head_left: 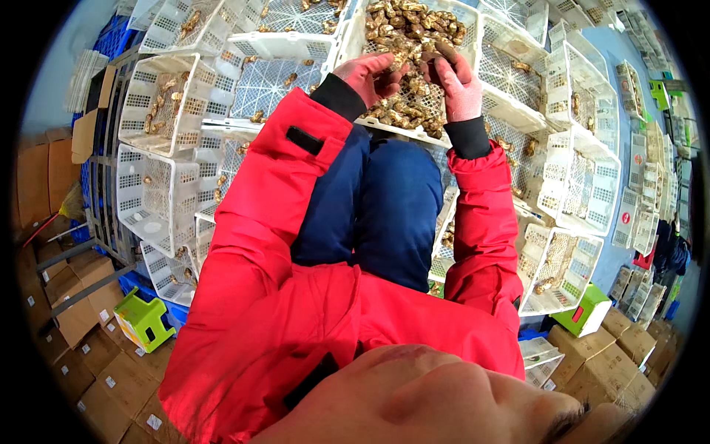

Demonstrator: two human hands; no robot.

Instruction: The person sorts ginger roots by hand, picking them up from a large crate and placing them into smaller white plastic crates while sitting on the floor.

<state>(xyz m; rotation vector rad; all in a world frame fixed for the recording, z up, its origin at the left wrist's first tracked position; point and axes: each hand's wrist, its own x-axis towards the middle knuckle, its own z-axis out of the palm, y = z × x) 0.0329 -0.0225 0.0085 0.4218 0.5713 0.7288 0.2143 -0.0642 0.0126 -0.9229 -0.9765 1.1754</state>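
A white plastic crate [476,33] stands right in front of my knees, heaped with knobbly brown and cream mushrooms [403,18]. Both my hands are over its near half, a small gap apart. My left hand [370,76], pink and dirt-marked, has its fingers curled inward close to the mushrooms. My right hand [456,85] is closed too, thumb and fingers bent together around a dark brown patch. Whether that patch is a mushroom piece or soiled fingertips I cannot make out. More mushrooms [399,115] lie in the crate beneath and between my hands.
White crates surround me, such as one at left [159,103] and one at right [584,177], several holding a few mushrooms. Cardboard boxes [111,392] cover the lower left. Green stools [143,320] stand on both sides. A broom [72,203] leans at far left.
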